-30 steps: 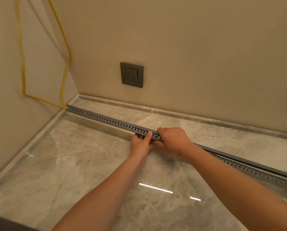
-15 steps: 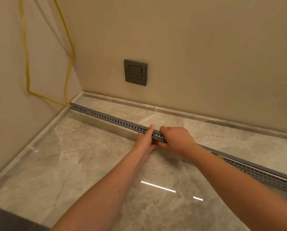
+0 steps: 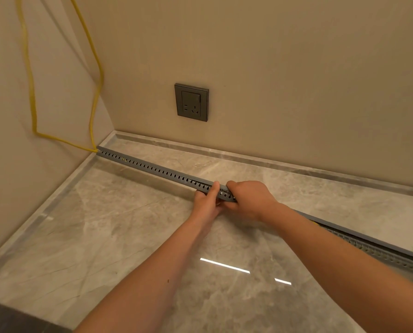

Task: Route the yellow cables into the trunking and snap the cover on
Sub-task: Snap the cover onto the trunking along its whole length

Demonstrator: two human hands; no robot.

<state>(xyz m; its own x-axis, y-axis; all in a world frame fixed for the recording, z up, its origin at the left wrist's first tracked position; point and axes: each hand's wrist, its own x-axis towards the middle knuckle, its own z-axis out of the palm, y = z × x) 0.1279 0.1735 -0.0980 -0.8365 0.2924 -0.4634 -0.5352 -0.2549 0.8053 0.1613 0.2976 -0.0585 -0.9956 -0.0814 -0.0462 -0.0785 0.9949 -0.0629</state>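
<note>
Partly hidden under both clamped hands [image 3: 227, 197]: grey trunking [image 3: 152, 168], right end cut off.

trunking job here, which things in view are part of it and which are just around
Part of the job: grey trunking, its cover, yellow cables, left hand, right hand.
Just there: wall socket, marble floor, skirting.

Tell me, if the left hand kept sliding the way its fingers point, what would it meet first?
The left hand already presses the grey perforated trunking; beyond it lies bare marble floor, then probably the wall with the socket.
</note>
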